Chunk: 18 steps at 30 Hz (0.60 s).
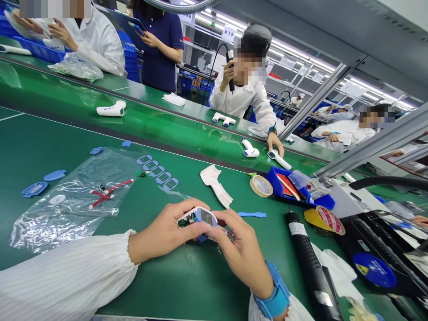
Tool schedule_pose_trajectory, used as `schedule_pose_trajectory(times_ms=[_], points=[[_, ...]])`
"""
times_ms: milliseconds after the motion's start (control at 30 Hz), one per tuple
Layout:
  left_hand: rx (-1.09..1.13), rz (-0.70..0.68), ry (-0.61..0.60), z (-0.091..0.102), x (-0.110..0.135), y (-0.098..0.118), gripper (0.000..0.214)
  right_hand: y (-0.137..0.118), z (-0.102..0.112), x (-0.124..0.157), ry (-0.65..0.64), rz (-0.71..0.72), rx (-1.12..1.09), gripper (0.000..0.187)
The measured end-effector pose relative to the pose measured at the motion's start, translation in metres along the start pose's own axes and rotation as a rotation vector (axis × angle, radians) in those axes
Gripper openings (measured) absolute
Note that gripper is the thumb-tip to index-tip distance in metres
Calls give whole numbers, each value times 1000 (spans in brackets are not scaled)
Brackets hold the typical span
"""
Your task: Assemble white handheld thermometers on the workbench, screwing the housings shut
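Observation:
A partly open infrared thermometer (204,216), with a small grey display in a blue frame and a green circuit board showing at its left, is held above the green bench. My left hand (167,229) closes on its left end, thumb at the lower edge of the display. From the other side my right hand (239,243) grips it, thumb and fingers pinching near the display's right edge. Fingers hide much of the casing. Just beyond lies a loose white shell half (216,185), and behind my right fingers a blue plastic strip (254,215).
Left are a clear plastic bag (80,191), red wires (113,191) and blue frames (35,189). Right stand an electric screwdriver (306,263), tape roll (261,186) and blue bin (284,189). A green conveyor (174,129) carries thermometers; a co-worker's hand (275,143) touches one.

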<state>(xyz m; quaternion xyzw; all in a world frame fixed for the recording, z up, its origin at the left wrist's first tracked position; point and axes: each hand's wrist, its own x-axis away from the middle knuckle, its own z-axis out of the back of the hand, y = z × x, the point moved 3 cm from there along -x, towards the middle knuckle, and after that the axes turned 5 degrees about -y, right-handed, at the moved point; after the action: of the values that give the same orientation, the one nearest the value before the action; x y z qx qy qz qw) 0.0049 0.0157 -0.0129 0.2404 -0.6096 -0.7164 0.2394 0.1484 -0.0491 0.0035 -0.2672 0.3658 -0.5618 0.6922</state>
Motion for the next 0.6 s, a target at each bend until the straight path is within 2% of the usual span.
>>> schedule_pose_trajectory(times_ms=[67,167,267,333,367,500,600], points=[[8,45,28,-1,-2,-2,30,3,-3,-1,34,3,24,18],[125,187,60,-3,-6,-8,36,9,-3,-4,23,-53,62,21],[264,297,71,-3,-10,-15,40,15,9,-2,129,-94,83,26],[315,323,89,0,-11,-18,42,16,18,3,210,-89,108,24],[329,328,99,1,-11,-19,42,16,21,7,211,-83,130,22],[345,324,101,2,-11,-20,42,17,18,18,113,-61,226,16],[346,305,102,1,-10,-17,41,19,9,22,108,-38,283,8]])
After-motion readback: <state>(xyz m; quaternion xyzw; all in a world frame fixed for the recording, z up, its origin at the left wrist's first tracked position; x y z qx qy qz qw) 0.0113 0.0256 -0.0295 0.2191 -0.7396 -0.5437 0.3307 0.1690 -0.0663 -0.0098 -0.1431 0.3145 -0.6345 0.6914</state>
